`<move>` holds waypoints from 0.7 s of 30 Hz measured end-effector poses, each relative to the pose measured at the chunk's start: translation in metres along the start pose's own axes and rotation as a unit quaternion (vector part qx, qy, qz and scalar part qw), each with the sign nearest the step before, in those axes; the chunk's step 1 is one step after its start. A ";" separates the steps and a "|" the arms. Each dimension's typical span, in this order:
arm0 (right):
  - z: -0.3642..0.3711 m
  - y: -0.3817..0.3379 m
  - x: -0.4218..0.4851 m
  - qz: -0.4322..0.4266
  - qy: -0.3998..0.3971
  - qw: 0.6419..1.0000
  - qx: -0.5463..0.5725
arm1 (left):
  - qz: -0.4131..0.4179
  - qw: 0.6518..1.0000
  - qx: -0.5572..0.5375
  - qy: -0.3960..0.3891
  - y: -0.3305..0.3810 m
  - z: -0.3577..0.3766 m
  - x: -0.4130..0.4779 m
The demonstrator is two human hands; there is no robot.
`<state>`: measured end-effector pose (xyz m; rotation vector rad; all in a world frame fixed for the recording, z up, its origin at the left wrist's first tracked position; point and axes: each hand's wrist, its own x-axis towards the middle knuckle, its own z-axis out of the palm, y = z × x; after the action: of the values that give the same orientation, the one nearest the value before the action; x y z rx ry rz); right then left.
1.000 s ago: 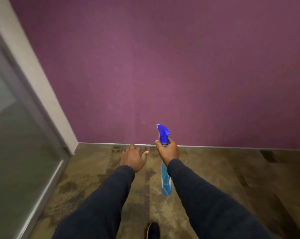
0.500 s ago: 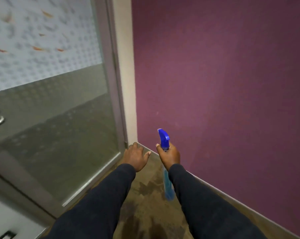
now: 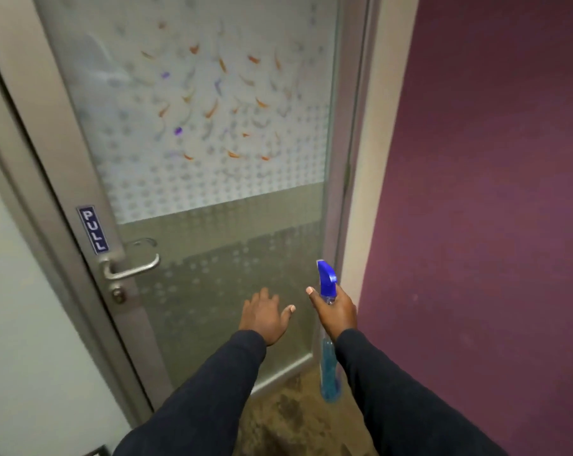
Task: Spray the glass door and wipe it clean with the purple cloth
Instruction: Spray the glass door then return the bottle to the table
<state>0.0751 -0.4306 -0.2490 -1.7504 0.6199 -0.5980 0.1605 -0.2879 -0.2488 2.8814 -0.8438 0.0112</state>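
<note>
One spray bottle (image 3: 326, 280) in right hand (image 3: 336, 313) now faces glass door (image 3: 212, 258).

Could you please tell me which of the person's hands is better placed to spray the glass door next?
The right hand, probably: it grips the spray bottle by its neck, with the blue head up in front of the glass door. The left hand is open and empty beside it.

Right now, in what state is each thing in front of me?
glass door: closed in its frame
door handle: level, untouched
spray bottle: upright, blue liquid inside, nozzle toward the door
left hand: open, empty
right hand: grips the spray bottle's neck
purple cloth: not in view
</note>
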 end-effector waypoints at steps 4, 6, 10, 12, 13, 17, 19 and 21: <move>0.048 -0.039 0.043 -0.030 -0.016 0.999 0.030 | -0.019 0.999 0.010 0.025 -0.043 -0.028 0.040; 0.069 -0.063 0.064 -0.051 -0.023 0.997 0.044 | -0.031 0.998 0.014 0.044 -0.065 -0.049 0.060; 0.099 -0.127 0.106 -0.094 -0.043 0.993 0.064 | -0.056 0.993 0.032 0.098 -0.102 -0.107 0.097; 0.109 -0.168 0.125 -0.124 -0.057 0.987 0.085 | -0.070 0.987 0.045 0.134 -0.117 -0.142 0.113; 0.112 -0.190 0.133 -0.143 -0.063 0.983 0.092 | -0.076 0.984 0.055 0.153 -0.123 -0.159 0.119; 0.117 -0.282 0.154 -0.220 -0.084 0.965 0.118 | -0.095 0.966 0.096 0.218 -0.137 -0.228 0.135; 0.117 -0.326 0.160 -0.254 -0.088 0.955 0.123 | -0.104 0.956 0.114 0.249 -0.140 -0.262 0.140; 0.116 -0.363 0.164 -0.283 -0.093 0.946 0.125 | -0.113 0.946 0.124 0.276 -0.140 -0.290 0.143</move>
<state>0.3117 -0.3754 0.0870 -1.7112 -0.1050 -0.8486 0.3654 -0.2092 0.0268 2.9235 -0.4244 0.9121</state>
